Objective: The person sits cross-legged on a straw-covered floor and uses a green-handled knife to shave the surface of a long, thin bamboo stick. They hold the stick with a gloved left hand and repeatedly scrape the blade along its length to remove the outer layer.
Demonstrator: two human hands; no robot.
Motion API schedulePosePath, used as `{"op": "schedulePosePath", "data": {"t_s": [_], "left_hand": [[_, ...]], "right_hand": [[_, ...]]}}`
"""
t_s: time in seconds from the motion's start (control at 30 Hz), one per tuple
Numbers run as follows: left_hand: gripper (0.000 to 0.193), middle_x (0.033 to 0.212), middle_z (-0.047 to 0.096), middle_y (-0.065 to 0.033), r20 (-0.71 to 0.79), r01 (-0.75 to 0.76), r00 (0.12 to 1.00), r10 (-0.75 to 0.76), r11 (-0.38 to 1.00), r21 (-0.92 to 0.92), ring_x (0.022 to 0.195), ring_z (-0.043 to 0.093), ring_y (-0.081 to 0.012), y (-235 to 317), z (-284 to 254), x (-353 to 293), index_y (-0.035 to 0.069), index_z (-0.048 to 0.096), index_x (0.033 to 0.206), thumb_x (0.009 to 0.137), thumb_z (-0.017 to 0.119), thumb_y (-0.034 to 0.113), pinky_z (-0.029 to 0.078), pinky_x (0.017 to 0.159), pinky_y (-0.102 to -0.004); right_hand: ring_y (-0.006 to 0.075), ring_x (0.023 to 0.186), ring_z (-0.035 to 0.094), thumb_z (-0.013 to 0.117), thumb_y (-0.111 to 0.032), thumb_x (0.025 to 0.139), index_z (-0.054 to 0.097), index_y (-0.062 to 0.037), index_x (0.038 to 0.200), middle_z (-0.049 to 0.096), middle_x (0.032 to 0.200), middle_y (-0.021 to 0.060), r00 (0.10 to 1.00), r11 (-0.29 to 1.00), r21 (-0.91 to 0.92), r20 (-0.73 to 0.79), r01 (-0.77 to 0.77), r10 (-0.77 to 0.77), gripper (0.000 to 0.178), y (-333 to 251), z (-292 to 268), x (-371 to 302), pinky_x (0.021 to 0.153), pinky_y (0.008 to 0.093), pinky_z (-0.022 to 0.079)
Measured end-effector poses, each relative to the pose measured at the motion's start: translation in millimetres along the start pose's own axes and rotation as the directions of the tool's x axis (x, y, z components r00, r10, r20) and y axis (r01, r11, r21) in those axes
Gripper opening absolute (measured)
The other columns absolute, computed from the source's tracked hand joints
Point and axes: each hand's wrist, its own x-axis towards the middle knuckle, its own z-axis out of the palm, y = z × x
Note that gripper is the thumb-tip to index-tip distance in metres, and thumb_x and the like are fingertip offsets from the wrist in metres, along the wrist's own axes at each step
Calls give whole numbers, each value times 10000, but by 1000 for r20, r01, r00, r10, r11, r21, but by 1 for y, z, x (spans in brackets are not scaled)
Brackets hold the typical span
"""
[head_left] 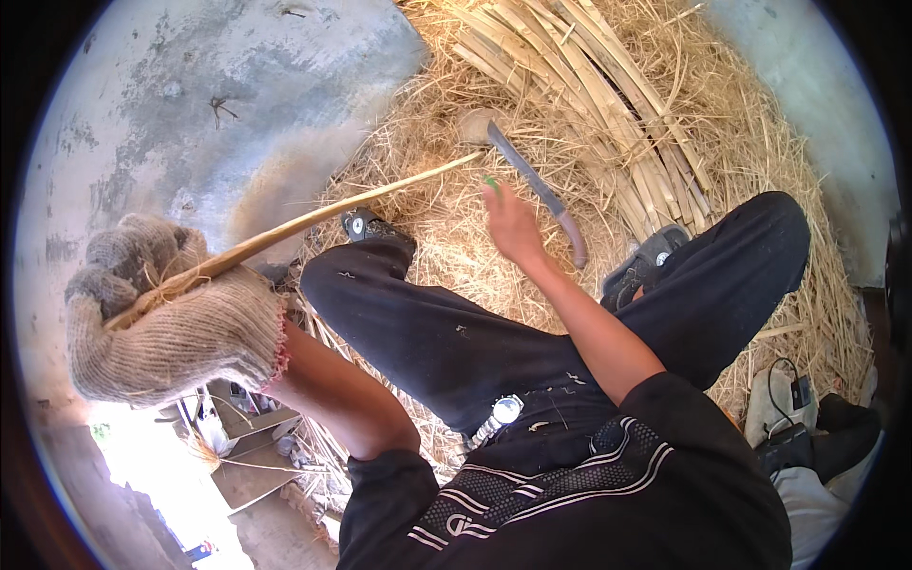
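My left hand (171, 313), in a thick grey-beige knit glove, is closed round the broad end of a long pale strip (313, 218) that looks like split bamboo or wood. The strip slants up to the right, its thin tip close to my right hand. Bare and closed, my right hand (513, 223) has a small green piece (490, 182) poking out at its top; what the rest of it is lies hidden in the fingers. Just right of that hand, a long knife (532, 176) with a dark blade and brown handle lies on the shavings, apart from my fingers.
Thin shavings (750, 171) cover the floor, with a bundle of split strips (617, 114) at the far right. A grey wall (237, 85) rises at the left. My bent legs frame the work; a wristwatch (507, 409) lies at my waist. Black cabled devices (788, 446) rest at the right.
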Motion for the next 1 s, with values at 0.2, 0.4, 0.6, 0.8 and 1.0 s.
{"op": "schedulePosePath", "data": {"t_s": [0.2, 0.4, 0.6, 0.8, 1.0], "left_hand": [[274, 800, 632, -163, 136, 38, 990, -34, 999, -27, 553, 662, -175, -28, 0, 15, -64, 506, 902, 948, 432, 196, 619, 476, -243], [271, 620, 515, -103, 404, -25, 898, 172, 939, -344, 476, 519, -155, -30, -1, 20, 24, 461, 732, 894, 444, 240, 466, 420, -243], [247, 507, 255, -6, 411, 239, 909, -61, 887, -395, 418, 204, -128, 8, 35, 7, 166, 253, 526, 704, 423, 172, 198, 420, -283], [271, 537, 252, -14, 595, 422, 801, -69, 769, -480, 450, 200, -145, -20, 19, 22, 165, 237, 539, 696, 454, 208, 199, 466, -306], [269, 582, 257, -34, 914, 775, 399, -75, 561, -292, 508, 213, -173, -21, 20, 49, 163, 288, 556, 695, 493, 265, 229, 521, -342]], "right_hand": [[366, 578, 652, 414, -254, 1023, 537, 24, 951, 600, 606, 246, 977, 959, -187, 26, 215, -214, 312, -64, 12, -25, 484, 460, 509], [418, 703, 673, 433, -265, 1009, 551, 19, 1002, 637, 749, 294, 953, 913, -272, 80, 303, -293, 307, -82, -9, -36, 616, 499, 556], [419, 661, 665, 467, -271, 992, 556, 11, 915, 624, 674, 272, 966, 905, -340, 40, 255, -257, 305, -71, -8, -15, 597, 493, 549], [397, 608, 664, 428, -248, 1007, 600, 6, 977, 637, 654, 234, 904, 840, -343, 85, 421, -418, 309, -119, -25, -61, 575, 463, 561], [458, 576, 625, 494, -266, 982, 586, 14, 918, 596, 597, 262, 884, 830, -352, -16, 433, -468, 302, -90, -24, -35, 513, 514, 523]]}}
